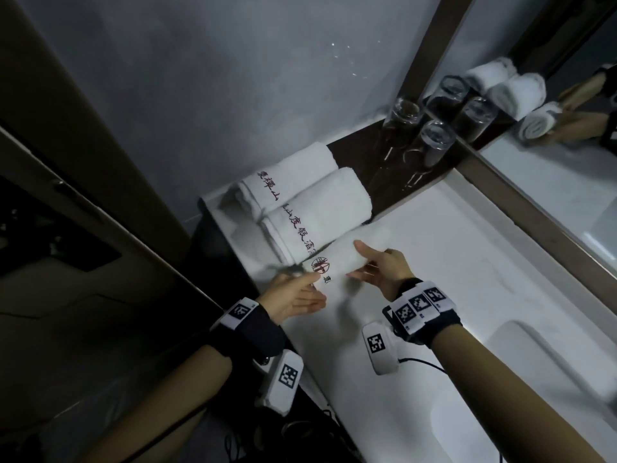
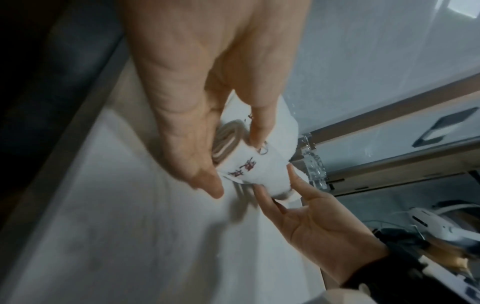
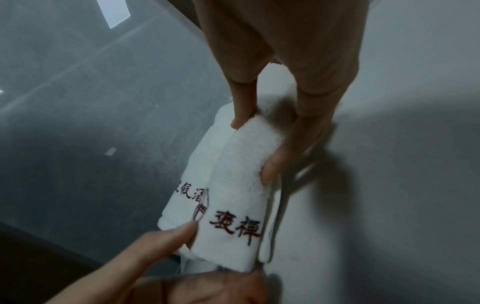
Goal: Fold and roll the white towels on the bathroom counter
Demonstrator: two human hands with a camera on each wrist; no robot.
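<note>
Both hands are set at the ends of one small rolled towel [image 1: 337,259] at the near left of the white counter [image 1: 467,262]: the right hand [image 1: 384,272] is curled round the roll's far-right part, thumb on top and fingers underneath, while the left hand [image 1: 293,297] is held with straight, relaxed fingers, its tips touching the near-left end where the dark red lettering shows. The roll is pressed up against the nearer of two larger rolled towels [image 1: 320,212] lying side by side toward the far left, the farther one [image 1: 287,178] against the grey wall. From this position the roll could be loosened, it is judged, if the grip were eased before the loose flap at its underside, seen in the right wrist view, was tucked; the spiral at the open end could then spring apart. A push too far left might also nudge the neighbouring rolls out of line, and the near counter edge lies close to the left hand. Upturned glasses [image 1: 430,142] on the dark shelf farther off stand well apart. Whether the roll is resting on the counter or lifted just above it cannot be told. Motion blur softens all views, the lettering is only partly readable, and the sink basin [image 1: 541,365] is cut off at the right.
</note>
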